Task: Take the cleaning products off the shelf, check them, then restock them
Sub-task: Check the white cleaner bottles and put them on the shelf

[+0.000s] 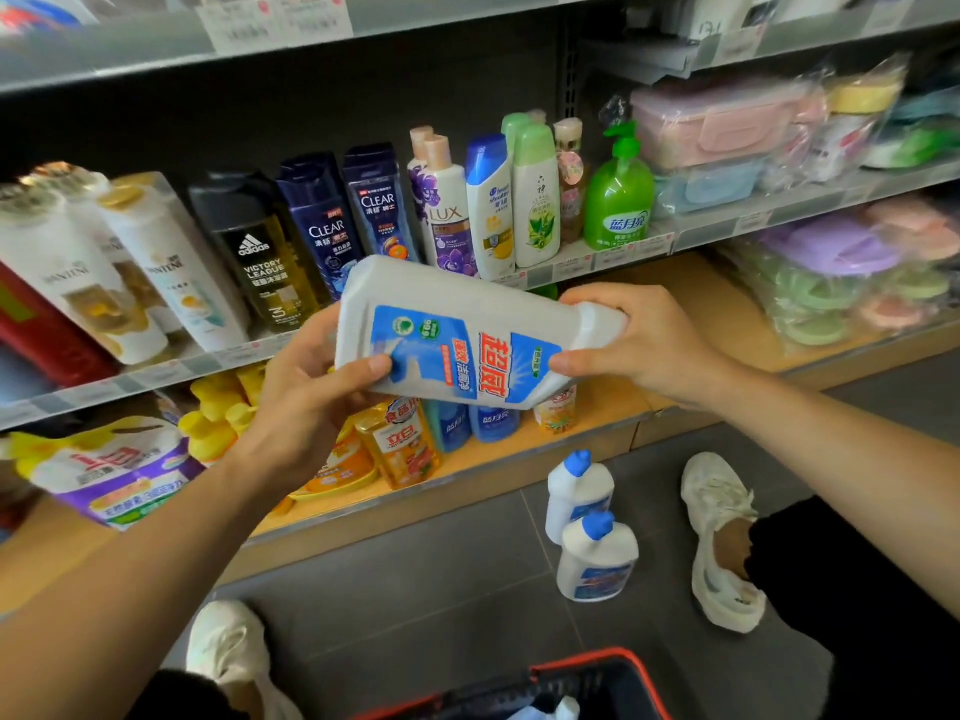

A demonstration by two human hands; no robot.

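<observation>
Holding bottle (467, 335) sideways, hands (306, 407) (639, 345) near shelf edge (493, 485).

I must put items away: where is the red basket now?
In the head view, the red basket sits at the bottom edge, right of centre, nearer to the person than the two white bottles standing on the grey floor.

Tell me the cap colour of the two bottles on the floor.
Blue caps on white bottles, clearest in head view.

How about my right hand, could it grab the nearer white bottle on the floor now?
Probably not yet: the right hand grips the neck of the held bottle. Nothing blocks the nearer floor bottle, so once freed it could.
</observation>
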